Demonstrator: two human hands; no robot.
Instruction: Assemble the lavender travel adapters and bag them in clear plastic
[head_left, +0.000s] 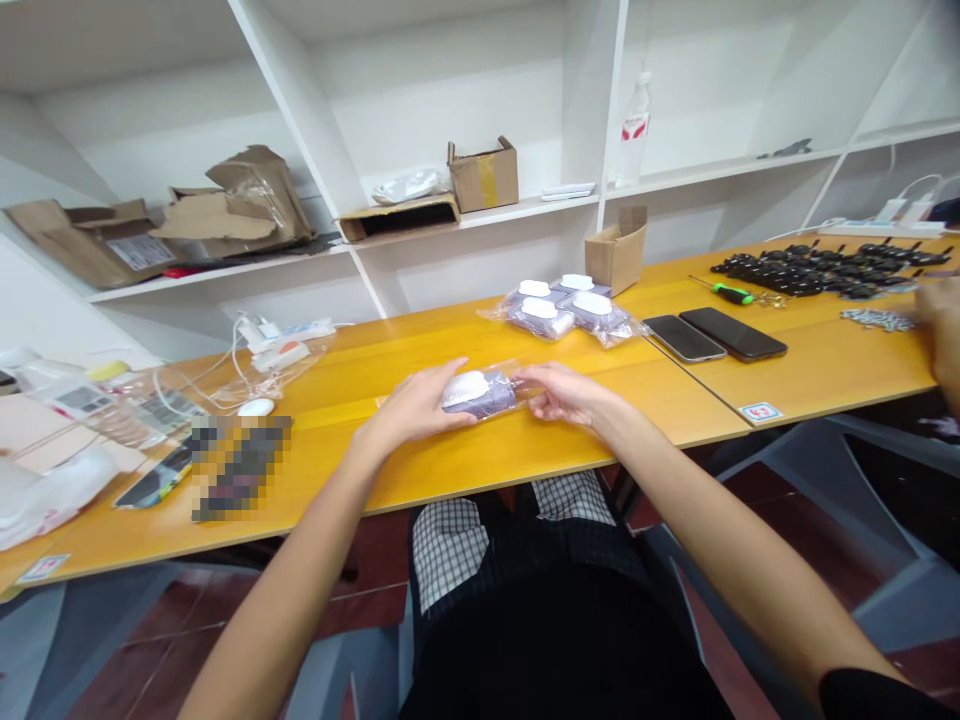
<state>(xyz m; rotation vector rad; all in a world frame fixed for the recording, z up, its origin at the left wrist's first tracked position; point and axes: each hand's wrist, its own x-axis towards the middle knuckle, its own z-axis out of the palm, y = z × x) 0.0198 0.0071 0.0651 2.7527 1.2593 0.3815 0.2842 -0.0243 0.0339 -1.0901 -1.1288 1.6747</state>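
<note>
A small clear plastic bag (480, 393) with a purple item and a white cap inside lies on the yellow table (465, 460), near its front edge. My left hand (416, 405) rests on the bag's left end, fingers curled over it. My right hand (562, 392) pinches the bag's right end, fingers closed on the plastic.
Three similar bagged items (562, 306) lie farther back. Two dark phones (712, 335), a green screwdriver (724, 291), several black parts (825, 268) and a small cardboard box (619, 250) are to the right. Another person's hand (941, 330) shows at the right edge. Bags and cables clutter the left.
</note>
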